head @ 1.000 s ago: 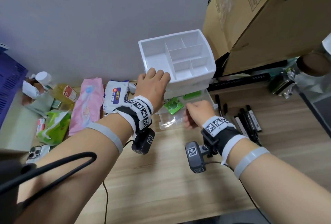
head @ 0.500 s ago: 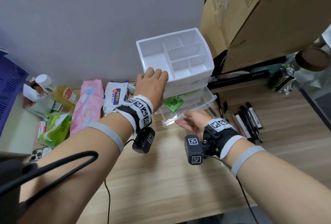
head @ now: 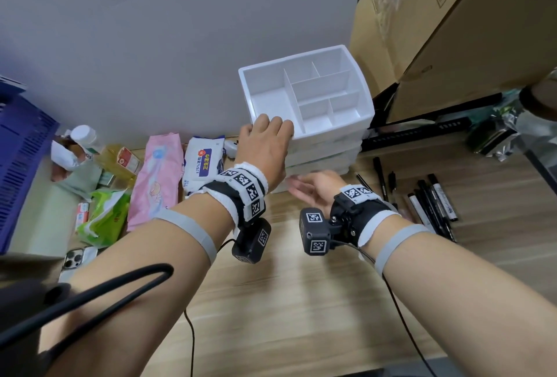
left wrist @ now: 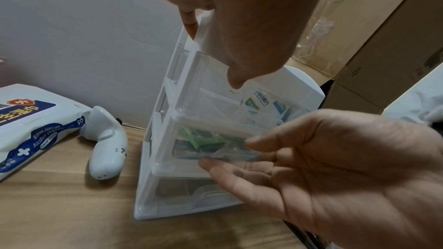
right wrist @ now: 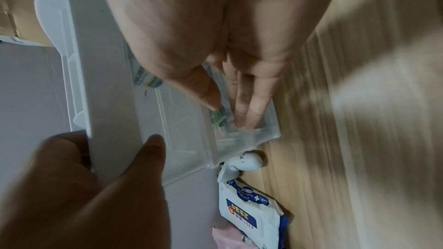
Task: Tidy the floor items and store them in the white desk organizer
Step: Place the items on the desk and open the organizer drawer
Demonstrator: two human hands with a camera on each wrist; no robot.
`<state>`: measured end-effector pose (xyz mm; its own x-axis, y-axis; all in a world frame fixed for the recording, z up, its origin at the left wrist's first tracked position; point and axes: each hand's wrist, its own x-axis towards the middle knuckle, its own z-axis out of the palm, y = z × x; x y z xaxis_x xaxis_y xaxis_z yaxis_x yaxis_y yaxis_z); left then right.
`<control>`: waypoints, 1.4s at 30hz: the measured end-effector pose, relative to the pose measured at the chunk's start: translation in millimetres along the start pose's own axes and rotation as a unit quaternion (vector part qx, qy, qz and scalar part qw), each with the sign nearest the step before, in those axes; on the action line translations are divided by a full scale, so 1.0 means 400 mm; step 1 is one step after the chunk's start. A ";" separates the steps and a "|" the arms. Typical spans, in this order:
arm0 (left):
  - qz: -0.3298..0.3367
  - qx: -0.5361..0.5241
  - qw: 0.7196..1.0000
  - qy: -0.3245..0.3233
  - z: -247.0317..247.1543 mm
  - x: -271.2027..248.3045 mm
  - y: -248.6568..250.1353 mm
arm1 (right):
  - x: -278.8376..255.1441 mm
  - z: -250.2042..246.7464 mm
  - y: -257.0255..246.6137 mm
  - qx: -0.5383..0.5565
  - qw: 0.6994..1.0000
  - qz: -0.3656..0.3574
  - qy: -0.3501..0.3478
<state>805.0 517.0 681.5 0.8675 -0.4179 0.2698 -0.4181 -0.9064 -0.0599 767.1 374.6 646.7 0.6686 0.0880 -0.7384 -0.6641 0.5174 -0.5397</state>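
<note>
The white desk organizer stands on the wooden floor against the wall, its top compartments bare. My left hand grips its front-left top corner, fingers over the rim and thumb on the front. My right hand is open, its straight fingers touching the front of the clear middle drawer. That drawer sits pushed in and holds green packets. The drawer above it holds small printed packets.
Several black pens and markers lie on the floor right of the organizer. A wipes pack, pink pack, green pack, phone and white controller lie left. Cardboard boxes stand behind right, a blue crate far left.
The clear drawer stood pulled out with a green packet showing; my right hand has pushed it into the organizer. My left hand kept its grip on the top corner.
</note>
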 end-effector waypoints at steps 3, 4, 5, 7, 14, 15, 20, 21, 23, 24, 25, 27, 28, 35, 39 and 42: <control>-0.003 -0.002 1.000 0.006 0.001 0.001 0.004 | 0.008 0.010 0.007 -0.016 1.000 -0.008 -0.022; -0.003 -0.003 1.000 0.009 0.001 0.001 0.005 | 0.009 0.006 0.015 -0.035 0.999 -0.020 -0.028; -0.003 -0.004 1.000 0.009 0.001 0.001 0.005 | 0.012 -0.005 0.025 -0.056 0.997 -0.034 -0.028; -0.005 -0.009 1.000 0.006 0.001 0.002 0.005 | 0.022 -0.037 0.046 -0.089 0.995 -0.053 -0.006; -0.014 -0.020 1.000 0.000 -0.002 -0.001 0.012 | 0.048 -0.148 0.088 -0.078 0.993 -0.010 0.083; -0.015 -0.022 1.000 -0.002 -0.003 -0.001 0.013 | 0.046 -0.147 0.087 -0.083 0.993 -0.012 0.087; -0.018 -0.021 1.000 -0.005 0.000 0.000 0.016 | 0.023 -0.165 0.086 -0.501 0.803 -0.200 0.255; -0.020 -0.021 1.000 -0.002 0.000 0.000 0.016 | 0.012 -0.183 0.086 -0.604 0.703 -0.235 0.292; -0.026 -0.021 0.999 0.004 -0.002 0.002 0.020 | -0.004 -0.232 0.086 -0.725 0.569 -0.219 0.322; -0.029 -0.022 0.999 0.005 -0.005 0.003 0.022 | -0.010 -0.256 0.082 -0.749 0.560 -0.171 0.312; -0.031 -0.024 0.999 0.004 -0.007 0.003 0.024 | -0.014 -0.283 0.079 -0.752 0.575 -0.125 0.297; -0.036 -0.031 0.999 -0.002 -0.009 0.002 0.026 | -0.020 -0.324 0.072 -0.748 0.605 -0.075 0.261; -0.036 -0.036 0.999 -0.006 -0.011 0.002 0.025 | -0.023 -0.334 0.071 -0.746 0.612 -0.085 0.250; -0.023 -0.236 0.971 0.025 -0.059 -0.009 -0.011 | -0.160 -0.161 -0.075 -0.605 0.668 -0.396 0.178; -0.209 -0.328 0.912 0.128 -0.087 -0.007 -0.046 | -0.259 0.003 -0.199 -0.565 0.643 -0.510 0.084; -0.331 -0.453 0.825 0.063 -0.116 0.021 -0.076 | -0.249 0.114 -0.276 -0.601 0.616 -0.505 0.064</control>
<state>812.7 543.8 730.0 0.9758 0.2112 0.0563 0.0563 -0.4916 0.8690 789.0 347.7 798.4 0.9629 0.1303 0.2362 0.2503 -0.7583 -0.6020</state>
